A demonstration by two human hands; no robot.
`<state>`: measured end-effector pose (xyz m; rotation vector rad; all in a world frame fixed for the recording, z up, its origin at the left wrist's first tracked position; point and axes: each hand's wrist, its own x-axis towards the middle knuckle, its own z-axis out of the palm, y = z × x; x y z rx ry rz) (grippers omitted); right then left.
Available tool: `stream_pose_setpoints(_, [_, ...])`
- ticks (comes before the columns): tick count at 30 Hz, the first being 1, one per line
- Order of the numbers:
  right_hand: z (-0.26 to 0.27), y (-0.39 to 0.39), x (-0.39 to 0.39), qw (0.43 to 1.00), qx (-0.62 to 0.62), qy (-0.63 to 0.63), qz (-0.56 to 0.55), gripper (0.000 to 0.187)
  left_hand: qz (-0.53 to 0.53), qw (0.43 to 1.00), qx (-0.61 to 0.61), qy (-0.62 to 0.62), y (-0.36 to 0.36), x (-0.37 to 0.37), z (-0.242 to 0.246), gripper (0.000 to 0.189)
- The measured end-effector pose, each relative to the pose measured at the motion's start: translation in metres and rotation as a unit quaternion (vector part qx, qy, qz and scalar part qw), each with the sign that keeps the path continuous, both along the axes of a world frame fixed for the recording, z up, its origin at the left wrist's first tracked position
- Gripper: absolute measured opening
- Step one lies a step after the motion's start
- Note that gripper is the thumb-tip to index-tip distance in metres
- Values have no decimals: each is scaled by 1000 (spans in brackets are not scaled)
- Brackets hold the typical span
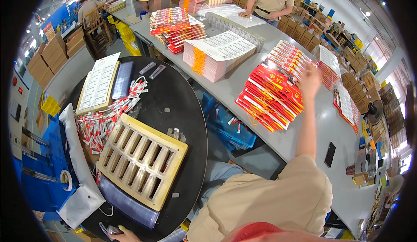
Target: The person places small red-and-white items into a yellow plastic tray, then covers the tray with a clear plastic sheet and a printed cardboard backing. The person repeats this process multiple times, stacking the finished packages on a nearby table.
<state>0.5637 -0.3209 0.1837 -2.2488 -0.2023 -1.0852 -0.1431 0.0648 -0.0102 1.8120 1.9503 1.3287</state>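
My right hand (310, 79), blurred by motion, is at the right edge of a tall, fanned stack of red printed cards (277, 79) on the grey table; whether it grips one is unclear. Low at the left, my left hand (125, 235) holds small clear plastic blister shells (112, 230) beside the black round table (185, 118). On that table lies a yellow-framed mold tray (143, 160) with rows of slots. Under its lower edge is a stack of clear plastic blisters (130, 203). Small red-and-white tubes (97, 131) are heaped behind it, near white printed cards (99, 82) on another tray.
Banded card stacks (218, 54) and more red cards (177, 27) stand on the grey table (325, 124), with a phone (330, 154) nearer. A blue crate (228, 128) sits below. A blue machine (45, 177) is at left. A co-worker (273, 1) stands across the table.
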Motion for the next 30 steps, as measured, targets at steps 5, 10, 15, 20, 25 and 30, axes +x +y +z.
stream_pose_setpoints(5, [-106,241,-183,689,-190,261,649,32,-193,872,-77,-443,-27,172,39,14])
stream_pose_setpoints(10, [-168,339,-334,213,-26,591,778,22,-366,866,-117,-319,-16,225,57,19])
stream_pose_setpoints(15, [-167,390,-344,396,-126,382,825,24,-268,842,-276,-379,11,162,48,24])
stream_pose_setpoints(20, [-190,493,-361,336,-136,96,927,16,-164,935,-165,-267,60,145,25,17])
stream_pose_setpoints(25, [-180,595,-356,468,-276,-116,831,13,-232,834,-283,-413,84,151,22,16])
stream_pose_setpoints(30, [-165,576,-352,435,-220,126,864,20,-139,866,-308,-368,101,152,17,17])
